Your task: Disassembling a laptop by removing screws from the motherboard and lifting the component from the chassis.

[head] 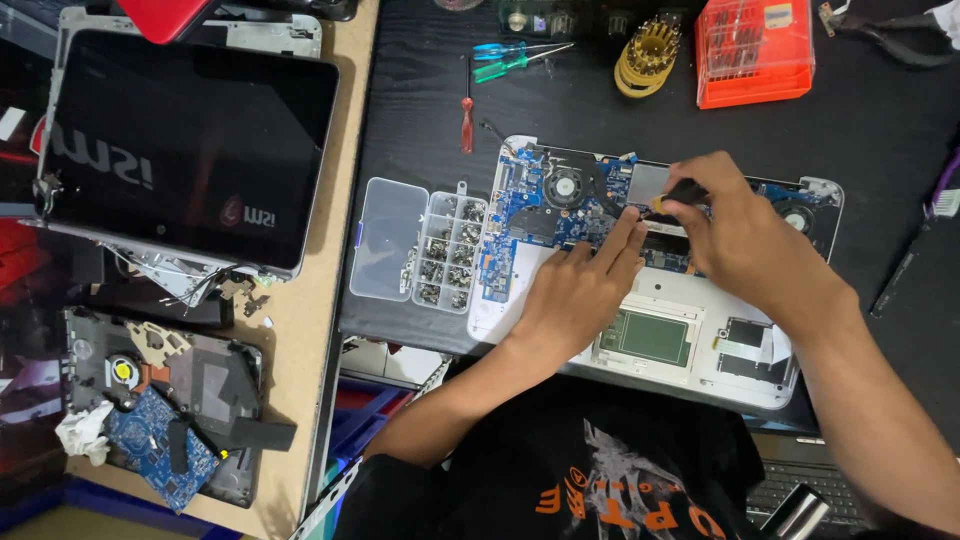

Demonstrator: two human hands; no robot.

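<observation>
Left hand (578, 290) rests on the opened laptop (690, 345); right hand (735, 225) holds a screwdriver (678, 195) over its motherboard (545, 215).

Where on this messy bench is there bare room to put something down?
Bare black mat lies between the red screwdriver and the orange box, above the opened laptop, and right of it. Crowded: around the screw organizer, where the left hand and right hand work.

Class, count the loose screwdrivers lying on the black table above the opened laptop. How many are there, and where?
3. A red-handled screwdriver lies upright left of the laptop's top corner. A blue-handled screwdriver and a green-handled screwdriver lie side by side above it. Others may be hidden.
</observation>
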